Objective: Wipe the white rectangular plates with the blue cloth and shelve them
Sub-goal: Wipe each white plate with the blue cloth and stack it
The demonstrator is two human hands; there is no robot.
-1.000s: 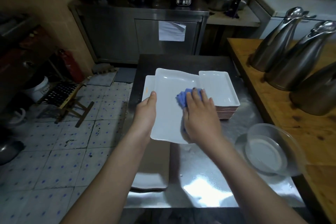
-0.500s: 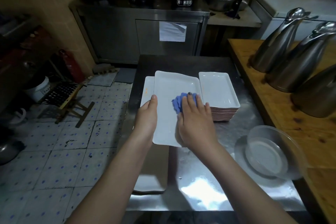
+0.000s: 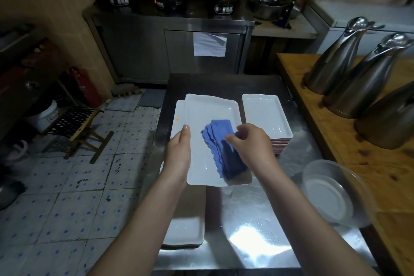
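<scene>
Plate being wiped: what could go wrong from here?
The left hand grips the plate by one long edge only, so the right hand pressing the blue cloth might tip it out of that grip. Its right edge is close to the stack of plates, which a slip could chip. The right forearm passes near the glass bowl and could knock it.

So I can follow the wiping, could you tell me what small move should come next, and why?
Probably sweep the cloth leftward across the plate: the right hand pinches it along the plate's right half, the left hand grips the left edge, and the left half lies bare.
</scene>
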